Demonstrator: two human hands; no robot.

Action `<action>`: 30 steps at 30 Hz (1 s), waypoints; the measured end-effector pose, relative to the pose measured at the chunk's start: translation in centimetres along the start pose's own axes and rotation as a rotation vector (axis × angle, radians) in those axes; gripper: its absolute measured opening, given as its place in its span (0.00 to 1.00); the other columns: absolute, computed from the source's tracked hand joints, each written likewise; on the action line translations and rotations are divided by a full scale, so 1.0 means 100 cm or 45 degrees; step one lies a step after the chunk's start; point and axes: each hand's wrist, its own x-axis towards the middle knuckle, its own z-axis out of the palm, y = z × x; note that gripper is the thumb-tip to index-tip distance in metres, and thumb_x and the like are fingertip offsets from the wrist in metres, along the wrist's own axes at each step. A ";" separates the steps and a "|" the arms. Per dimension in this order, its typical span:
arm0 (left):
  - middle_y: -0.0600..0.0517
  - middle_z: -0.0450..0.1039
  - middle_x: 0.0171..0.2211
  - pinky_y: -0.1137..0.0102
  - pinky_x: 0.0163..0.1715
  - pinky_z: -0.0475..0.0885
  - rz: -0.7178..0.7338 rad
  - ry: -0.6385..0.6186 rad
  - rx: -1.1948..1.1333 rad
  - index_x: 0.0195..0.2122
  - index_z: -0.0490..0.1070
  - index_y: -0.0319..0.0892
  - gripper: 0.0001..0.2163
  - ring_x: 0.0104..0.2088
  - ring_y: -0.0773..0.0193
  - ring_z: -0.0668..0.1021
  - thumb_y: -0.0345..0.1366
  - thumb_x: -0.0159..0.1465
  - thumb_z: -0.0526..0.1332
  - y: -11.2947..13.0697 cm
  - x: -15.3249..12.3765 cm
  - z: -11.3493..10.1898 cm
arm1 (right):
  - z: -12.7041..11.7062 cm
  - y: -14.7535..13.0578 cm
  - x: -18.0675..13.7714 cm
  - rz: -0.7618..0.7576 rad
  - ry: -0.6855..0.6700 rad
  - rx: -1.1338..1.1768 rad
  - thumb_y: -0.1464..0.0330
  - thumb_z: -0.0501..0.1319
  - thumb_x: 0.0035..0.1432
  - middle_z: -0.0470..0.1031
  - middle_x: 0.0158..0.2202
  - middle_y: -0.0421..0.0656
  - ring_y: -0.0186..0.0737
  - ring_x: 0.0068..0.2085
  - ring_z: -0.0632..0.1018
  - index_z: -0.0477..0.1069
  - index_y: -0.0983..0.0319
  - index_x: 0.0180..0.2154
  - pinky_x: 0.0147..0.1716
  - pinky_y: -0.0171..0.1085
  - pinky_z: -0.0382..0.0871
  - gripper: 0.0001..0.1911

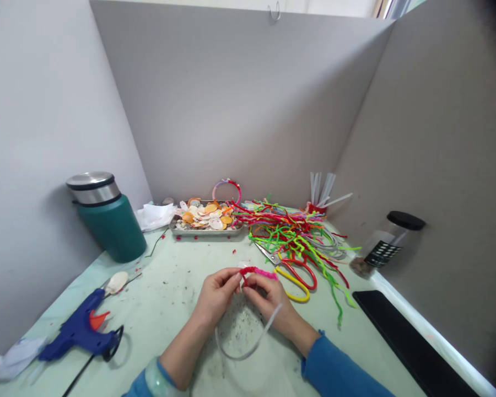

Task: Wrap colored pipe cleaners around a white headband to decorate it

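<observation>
Both hands are at a thin whitish hoop or headband (248,355), part of it wrapped in red and pink pipe cleaner (261,271). My left hand (217,292) is closed, pinching the red end of the wrapped part between thumb and forefinger. Opposite it, my right hand (270,300) is closed around the wrapped part, its thumb and fingertip at a short red pipe cleaner end (244,281). The bare band curves down below the hands, and one free end rises beside my right wrist. Scissors (279,260) with red and yellow handles lie just beyond my right hand.
Behind are a metal tray (206,232) of discs, a finished-looking wrapped ring (227,182) and a pipe cleaner pile (291,226). At left stand a green bottle (111,226) and a blue glue gun (80,328). At right are a black-lidded jar (382,248) and a black bar (400,331).
</observation>
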 end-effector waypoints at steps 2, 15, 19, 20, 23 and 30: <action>0.59 0.63 0.16 0.78 0.14 0.52 0.016 0.042 0.039 0.36 0.74 0.37 0.14 0.13 0.76 0.59 0.42 0.54 0.61 -0.004 0.002 -0.001 | 0.001 0.000 -0.001 -0.029 0.012 -0.039 0.73 0.57 0.55 0.72 0.26 0.40 0.35 0.29 0.71 0.71 0.61 0.30 0.30 0.33 0.64 0.05; 0.50 0.71 0.27 0.72 0.30 0.66 0.392 0.028 0.793 0.43 0.75 0.41 0.14 0.28 0.65 0.73 0.32 0.59 0.53 0.002 -0.004 -0.001 | 0.003 0.001 -0.012 0.145 -0.160 0.276 0.67 0.53 0.60 0.70 0.29 0.39 0.33 0.29 0.70 0.68 0.59 0.38 0.30 0.31 0.65 0.07; 0.54 0.65 0.23 0.74 0.26 0.62 0.431 0.082 0.918 0.44 0.75 0.43 0.15 0.25 0.67 0.70 0.30 0.57 0.55 0.002 -0.003 -0.002 | 0.002 0.000 -0.012 0.122 -0.160 0.199 0.66 0.53 0.60 0.69 0.29 0.38 0.33 0.29 0.69 0.68 0.59 0.37 0.30 0.31 0.64 0.07; 0.54 0.64 0.23 0.74 0.26 0.62 0.434 0.092 0.926 0.43 0.75 0.44 0.15 0.25 0.68 0.69 0.30 0.57 0.55 0.002 -0.003 -0.002 | 0.002 -0.001 -0.013 0.116 -0.164 0.183 0.65 0.53 0.60 0.68 0.28 0.38 0.33 0.29 0.69 0.68 0.60 0.37 0.30 0.31 0.64 0.07; 0.54 0.64 0.23 0.74 0.25 0.61 0.438 0.104 0.921 0.43 0.75 0.44 0.15 0.24 0.68 0.69 0.30 0.57 0.55 0.002 -0.004 -0.003 | 0.001 -0.003 -0.013 0.085 -0.158 0.149 0.65 0.53 0.60 0.69 0.29 0.39 0.33 0.30 0.69 0.68 0.60 0.37 0.31 0.31 0.64 0.07; 0.53 0.65 0.23 0.74 0.26 0.61 0.462 0.060 0.822 0.40 0.77 0.43 0.13 0.25 0.67 0.70 0.40 0.60 0.55 0.007 -0.006 -0.003 | -0.001 -0.006 -0.009 0.103 -0.061 -0.042 0.65 0.54 0.59 0.66 0.21 0.37 0.33 0.25 0.68 0.69 0.61 0.26 0.27 0.31 0.62 0.12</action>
